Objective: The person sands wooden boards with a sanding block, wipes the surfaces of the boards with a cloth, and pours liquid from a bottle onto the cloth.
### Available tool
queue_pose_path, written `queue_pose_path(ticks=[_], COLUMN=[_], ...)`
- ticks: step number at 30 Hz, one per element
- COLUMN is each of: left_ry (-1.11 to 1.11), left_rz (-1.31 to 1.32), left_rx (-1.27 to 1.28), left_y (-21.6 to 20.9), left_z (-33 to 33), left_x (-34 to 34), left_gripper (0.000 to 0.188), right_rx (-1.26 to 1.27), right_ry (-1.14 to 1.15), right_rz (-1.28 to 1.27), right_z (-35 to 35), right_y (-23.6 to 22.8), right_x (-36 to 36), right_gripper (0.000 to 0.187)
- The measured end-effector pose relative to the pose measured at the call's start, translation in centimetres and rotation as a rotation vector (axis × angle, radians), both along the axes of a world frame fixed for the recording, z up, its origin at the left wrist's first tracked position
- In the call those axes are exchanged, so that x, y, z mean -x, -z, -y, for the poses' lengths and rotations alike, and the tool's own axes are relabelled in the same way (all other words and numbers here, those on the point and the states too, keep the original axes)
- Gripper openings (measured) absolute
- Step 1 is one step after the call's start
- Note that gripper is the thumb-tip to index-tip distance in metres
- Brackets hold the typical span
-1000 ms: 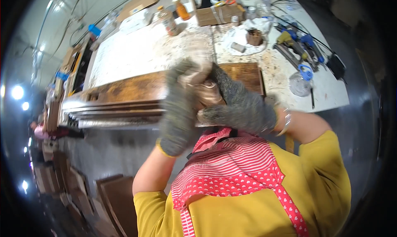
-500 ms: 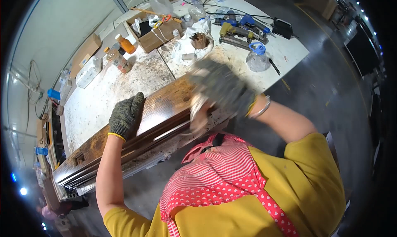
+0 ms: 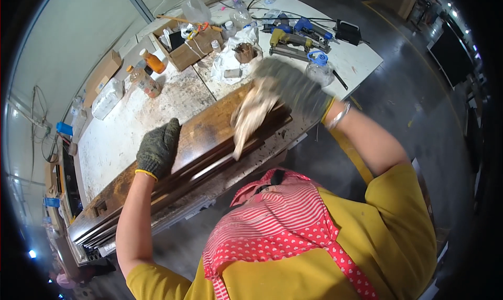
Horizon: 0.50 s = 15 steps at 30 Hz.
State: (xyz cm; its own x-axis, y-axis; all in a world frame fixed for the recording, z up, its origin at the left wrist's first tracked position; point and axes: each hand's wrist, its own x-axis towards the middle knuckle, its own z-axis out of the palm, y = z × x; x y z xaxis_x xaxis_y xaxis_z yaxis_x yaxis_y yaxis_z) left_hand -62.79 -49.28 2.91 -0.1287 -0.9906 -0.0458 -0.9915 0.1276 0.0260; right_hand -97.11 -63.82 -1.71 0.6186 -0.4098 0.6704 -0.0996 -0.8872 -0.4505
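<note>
A long dark-brown wooden board (image 3: 205, 131) with a glossy, patchy surface lies on top of similar boards along the near edge of the table. My left hand (image 3: 159, 149), in a dark knitted glove with a yellow cuff, grips it across its far edge, fingers together. Toward the right end, my right hand (image 3: 298, 88), in a matching glove and smeared by motion, is closed on a beige rag (image 3: 253, 111). The rag hangs over the board's top and near edge. My right fingertips are blurred.
Beyond the board stand an orange bottle (image 3: 153, 62), a label-wrapped bottle (image 3: 145, 83) and a cardboard box (image 3: 193, 51) of odds and ends. Farther right are a brown cup (image 3: 244, 52) on white cloth, nail guns (image 3: 292, 39) with hoses, and a blue-capped clear jug (image 3: 319, 72).
My right hand has moved slightly to the right with the rag, which now spreads across the board's right part. My left hand keeps its place on the board. The whole view has shifted slightly.
</note>
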Motion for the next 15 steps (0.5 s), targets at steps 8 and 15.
queue_pose_path(ticks=[8,15], left_ry=[-0.038,0.052], left_rz=[0.014,0.001], left_rx=[-0.029,0.061], left_y=[-0.5,0.8], left_z=[0.1,0.5], left_x=[0.4,-0.4], left_gripper=[0.028,0.032], right_rx=[0.55,0.347], right_ry=[0.305,0.255], right_rz=[-0.229,-0.156], right_z=[0.2,-7.8], right_y=[-2.8,3.6], right_x=[2.4,-6.3], right_gripper=[0.025,0.034])
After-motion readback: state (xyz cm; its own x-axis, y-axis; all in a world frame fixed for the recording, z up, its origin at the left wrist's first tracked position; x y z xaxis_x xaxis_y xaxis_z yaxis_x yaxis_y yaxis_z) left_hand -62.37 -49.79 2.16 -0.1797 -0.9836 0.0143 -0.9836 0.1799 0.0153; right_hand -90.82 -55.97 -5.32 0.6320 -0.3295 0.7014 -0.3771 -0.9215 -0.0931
